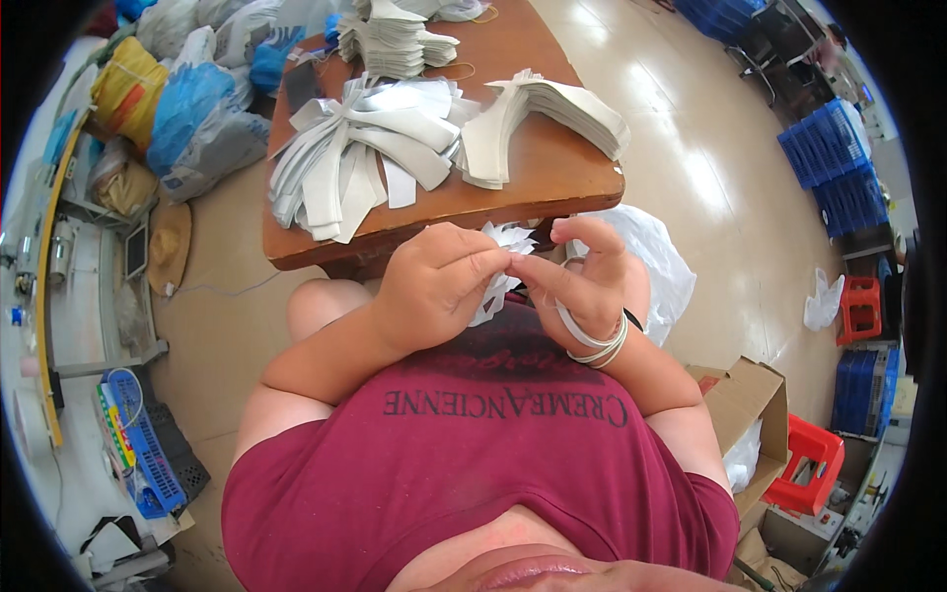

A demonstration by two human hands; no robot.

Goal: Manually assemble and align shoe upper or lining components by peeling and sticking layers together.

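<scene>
Both hands meet in front of my chest, just short of the table's near edge. My left hand is closed round a bunch of small white cut pieces with jagged, pointed ends. Thumb and fingertips of my right hand pinch together at the bunch's edge, touching the left fingertips, with one finger raised. What exactly the right fingertips grip is too small to make out. Several pale elastic bands circle my right wrist. On the table lie a fanned pile of curved white strips and a neater bent stack.
The brown wooden table carries another white stack at its far end. A white plastic bag hangs low beside my right knee. Full sacks crowd the far left. An open cardboard box and red stool stand at right.
</scene>
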